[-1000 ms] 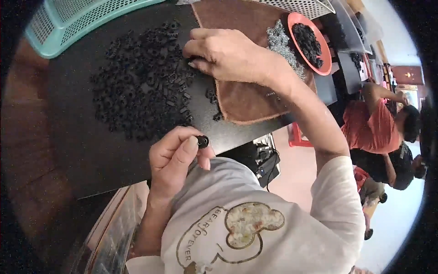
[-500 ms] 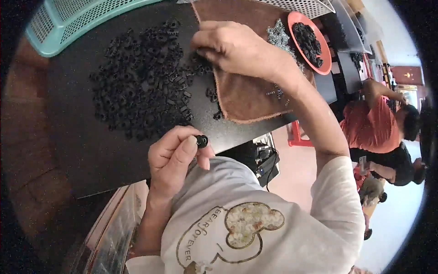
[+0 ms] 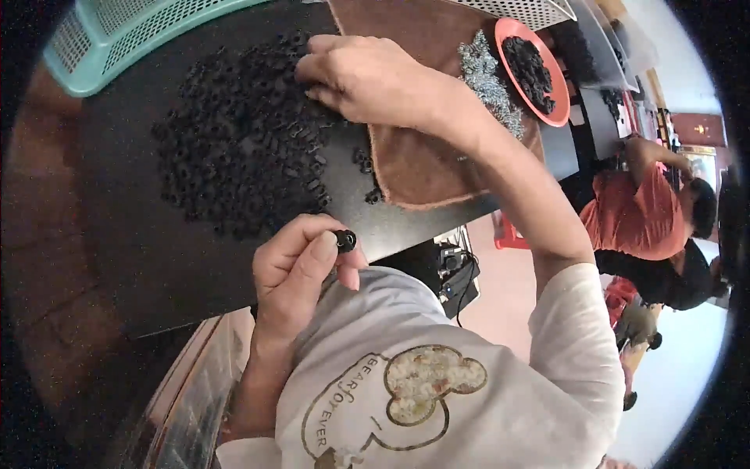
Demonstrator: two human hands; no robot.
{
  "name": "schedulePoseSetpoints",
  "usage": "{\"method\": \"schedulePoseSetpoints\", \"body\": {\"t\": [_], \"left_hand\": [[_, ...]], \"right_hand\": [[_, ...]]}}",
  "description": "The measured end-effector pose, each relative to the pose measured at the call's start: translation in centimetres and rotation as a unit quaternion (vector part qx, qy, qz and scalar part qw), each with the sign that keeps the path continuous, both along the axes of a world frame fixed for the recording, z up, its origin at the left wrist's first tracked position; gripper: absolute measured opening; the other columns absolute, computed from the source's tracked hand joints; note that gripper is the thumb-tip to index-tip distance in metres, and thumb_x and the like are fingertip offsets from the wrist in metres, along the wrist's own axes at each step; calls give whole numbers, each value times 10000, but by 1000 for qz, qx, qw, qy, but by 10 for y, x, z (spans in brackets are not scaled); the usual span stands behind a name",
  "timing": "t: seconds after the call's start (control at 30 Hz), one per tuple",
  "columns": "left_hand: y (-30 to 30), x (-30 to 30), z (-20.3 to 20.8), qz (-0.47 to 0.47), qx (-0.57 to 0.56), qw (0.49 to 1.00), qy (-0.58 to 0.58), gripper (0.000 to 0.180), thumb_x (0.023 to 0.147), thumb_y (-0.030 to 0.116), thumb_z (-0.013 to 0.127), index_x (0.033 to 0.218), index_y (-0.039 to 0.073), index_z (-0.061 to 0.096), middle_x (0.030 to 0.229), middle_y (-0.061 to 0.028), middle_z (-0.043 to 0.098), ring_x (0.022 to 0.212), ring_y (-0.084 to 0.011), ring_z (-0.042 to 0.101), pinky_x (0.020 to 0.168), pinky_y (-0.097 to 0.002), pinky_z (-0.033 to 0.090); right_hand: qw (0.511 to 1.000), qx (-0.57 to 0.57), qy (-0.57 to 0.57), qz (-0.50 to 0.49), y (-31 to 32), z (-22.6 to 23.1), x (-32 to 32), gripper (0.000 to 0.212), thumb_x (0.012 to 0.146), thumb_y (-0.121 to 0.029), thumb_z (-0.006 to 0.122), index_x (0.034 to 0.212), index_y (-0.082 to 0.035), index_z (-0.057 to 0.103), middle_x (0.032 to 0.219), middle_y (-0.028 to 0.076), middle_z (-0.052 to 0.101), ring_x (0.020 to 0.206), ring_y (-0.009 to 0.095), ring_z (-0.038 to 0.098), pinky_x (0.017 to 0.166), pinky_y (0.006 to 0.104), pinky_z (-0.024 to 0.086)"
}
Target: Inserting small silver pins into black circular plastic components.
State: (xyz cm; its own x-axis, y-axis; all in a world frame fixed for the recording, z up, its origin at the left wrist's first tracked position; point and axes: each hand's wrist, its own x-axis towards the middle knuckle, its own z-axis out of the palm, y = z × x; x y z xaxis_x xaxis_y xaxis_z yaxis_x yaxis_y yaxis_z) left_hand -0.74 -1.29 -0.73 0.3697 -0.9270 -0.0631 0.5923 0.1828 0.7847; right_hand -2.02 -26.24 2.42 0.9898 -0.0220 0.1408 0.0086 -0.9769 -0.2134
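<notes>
My left hand [image 3: 293,270], low in the middle near the table's front edge, pinches a small round black plastic part [image 3: 346,241] between thumb and fingers; its hollow end faces right. Farther off, my right hand [image 3: 363,78] reaches over the right edge of a wide pile of small black plastic parts [image 3: 234,148]. Its fingers are bent together at the pile, and whatever lies between the fingertips is hidden. Beneath that wrist spreads a brown cloth [image 3: 422,168], with a heap of small silvery metal pieces [image 3: 488,78] on it, partly covered by my forearm.
An orange-red dish [image 3: 559,102] of black pieces stands at the far right of the dark table [image 3: 148,281]. A green perforated basket [image 3: 82,76] is at the far left, a white one [image 3: 539,9] at the back. Another person in a red top [image 3: 637,219] sits to the right.
My right hand has shifted left, from the cloth's edge onto the pile, and more of the metal pieces shows. The left hand holds its black part unmoved.
</notes>
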Motion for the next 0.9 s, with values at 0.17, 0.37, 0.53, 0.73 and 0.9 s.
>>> {"method": "schedulePoseSetpoints", "body": {"t": [0.17,0.37,0.53,0.73,0.9], "left_hand": [[3,0,2,4,7,1000,-11,233,1017,165,499,1030,-48,593,844,-115,651,672,-127,590,642,-263,498],[4,-1,3,3,-1,1000,-4,242,1019,171,495,1029,-51,591,843,-124,651,667,-132,591,636,-267,499],[5,-1,2,12,-4,1000,-6,243,1020,175,491,1018,-46,592,841,-128,654,658,-135,594,624,-268,497],[5,-3,2,30,1,999,-21,237,1017,175,492,997,-40,592,835,-125,653,637,-130,586,616,-268,493],[5,-5,4,37,14,999,-8,238,1014,181,497,1003,-39,588,837,-124,653,636,-132,586,614,-267,493]], "right_hand": [[1000,-8,11,-1,5,2,-2,212,842,-137,642,1039,-61,635,951,110,586,928,335,622,749,452,523],[999,-32,10,-6,8,2,-4,229,832,-135,653,1056,-89,643,947,94,582,892,323,629,720,440,538],[997,22,-74,22,7,0,-6,194,841,-114,591,1016,-60,657,946,155,604,865,363,653,685,468,557],[975,212,-69,6,19,19,-19,180,878,-145,604,1001,-23,653,910,189,649,864,402,641,753,469,531],[963,220,-143,63,33,20,-33,201,855,-134,639,971,31,648,886,218,639,829,400,639,743,452,521]]}}
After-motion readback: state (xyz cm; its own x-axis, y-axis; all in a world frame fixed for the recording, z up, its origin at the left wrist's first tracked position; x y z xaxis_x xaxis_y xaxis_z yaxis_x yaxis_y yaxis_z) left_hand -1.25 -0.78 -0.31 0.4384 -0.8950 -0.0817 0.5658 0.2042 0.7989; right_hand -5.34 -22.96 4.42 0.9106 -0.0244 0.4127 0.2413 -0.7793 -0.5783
